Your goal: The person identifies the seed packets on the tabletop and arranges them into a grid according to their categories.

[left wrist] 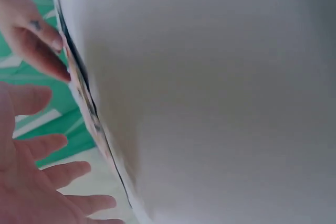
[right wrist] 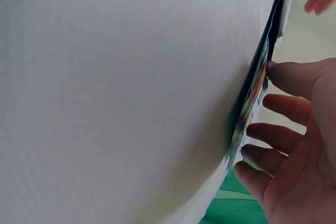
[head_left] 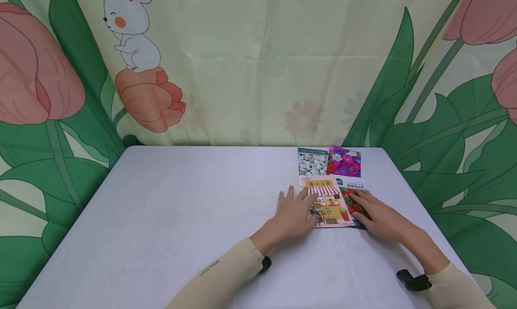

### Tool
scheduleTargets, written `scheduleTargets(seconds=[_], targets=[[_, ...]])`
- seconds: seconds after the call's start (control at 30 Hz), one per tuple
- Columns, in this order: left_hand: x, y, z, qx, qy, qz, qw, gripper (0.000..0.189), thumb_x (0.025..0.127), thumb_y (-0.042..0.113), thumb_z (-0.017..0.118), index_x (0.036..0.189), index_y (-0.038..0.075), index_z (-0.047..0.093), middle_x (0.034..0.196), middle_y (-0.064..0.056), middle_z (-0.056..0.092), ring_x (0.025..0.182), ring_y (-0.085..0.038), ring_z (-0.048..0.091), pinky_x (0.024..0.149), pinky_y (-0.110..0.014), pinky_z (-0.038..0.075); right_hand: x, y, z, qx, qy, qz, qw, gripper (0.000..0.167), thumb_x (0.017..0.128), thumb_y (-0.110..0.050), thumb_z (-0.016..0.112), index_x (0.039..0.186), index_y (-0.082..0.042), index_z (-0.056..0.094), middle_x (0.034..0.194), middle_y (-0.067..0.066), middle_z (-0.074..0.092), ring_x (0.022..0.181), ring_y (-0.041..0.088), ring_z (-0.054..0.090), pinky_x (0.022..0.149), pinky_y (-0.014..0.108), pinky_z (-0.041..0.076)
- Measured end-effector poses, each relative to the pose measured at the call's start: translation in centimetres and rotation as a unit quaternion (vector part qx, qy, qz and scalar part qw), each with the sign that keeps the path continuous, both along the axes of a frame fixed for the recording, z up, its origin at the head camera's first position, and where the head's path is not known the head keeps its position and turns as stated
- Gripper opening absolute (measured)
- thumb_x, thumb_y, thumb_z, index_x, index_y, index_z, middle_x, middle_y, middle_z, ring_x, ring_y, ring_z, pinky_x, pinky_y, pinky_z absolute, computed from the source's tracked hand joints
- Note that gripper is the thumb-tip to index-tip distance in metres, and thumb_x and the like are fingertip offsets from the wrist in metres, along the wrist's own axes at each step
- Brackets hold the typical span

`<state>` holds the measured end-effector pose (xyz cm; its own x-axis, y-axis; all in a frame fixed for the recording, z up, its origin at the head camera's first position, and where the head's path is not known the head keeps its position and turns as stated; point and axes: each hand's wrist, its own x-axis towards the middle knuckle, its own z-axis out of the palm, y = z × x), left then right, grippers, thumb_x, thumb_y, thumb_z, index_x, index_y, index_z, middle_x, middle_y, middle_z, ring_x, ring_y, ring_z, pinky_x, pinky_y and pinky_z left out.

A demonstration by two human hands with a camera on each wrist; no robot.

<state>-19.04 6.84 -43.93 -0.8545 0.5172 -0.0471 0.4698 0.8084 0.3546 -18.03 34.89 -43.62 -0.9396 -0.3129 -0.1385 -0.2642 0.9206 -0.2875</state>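
Note:
In the head view, a pink packet (head_left: 331, 210) with a striped-awning shop picture lies at the right of the table. My left hand (head_left: 295, 212) spreads its fingers over its left side. Beside it, partly covered, is a packet with red flowers (head_left: 351, 201), where my right hand (head_left: 381, 214) rests with extended fingers. Seen edge-on in the right wrist view, the stack (right wrist: 257, 82) has the right thumb (right wrist: 294, 77) at its rim. Behind lie a white-flower packet (head_left: 313, 162) and a pink-and-purple-flower packet (head_left: 344, 162). They look like flower seed packets.
A white cloth covers the table (head_left: 181, 219). Behind it hangs a pale curtain (head_left: 262, 75) printed with tulips, leaves and a white rabbit. A black wrist camera (head_left: 414, 281) sits at the right sleeve.

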Motion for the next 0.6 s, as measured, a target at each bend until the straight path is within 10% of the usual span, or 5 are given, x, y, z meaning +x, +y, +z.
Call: scheduleTargets(seconds=[0.6], targets=[[-1.4, 5.1, -0.8, -0.083, 0.017, -0.081, 0.9931, 0.059, 0.108, 0.049, 0.052, 0.165, 0.037, 0.038, 0.177, 0.006, 0.028, 0.168, -0.030, 0.019, 0.136, -0.044, 0.023, -0.1, -0.2, -0.3, 0.003, 0.000, -0.003, 1.0000, 0.063, 0.103, -0.030, 0.067, 0.158, -0.006, 0.049, 0.167, 0.033, 0.035, 0.150, 0.061, 0.035, 0.113, 0.074, 0.041]])
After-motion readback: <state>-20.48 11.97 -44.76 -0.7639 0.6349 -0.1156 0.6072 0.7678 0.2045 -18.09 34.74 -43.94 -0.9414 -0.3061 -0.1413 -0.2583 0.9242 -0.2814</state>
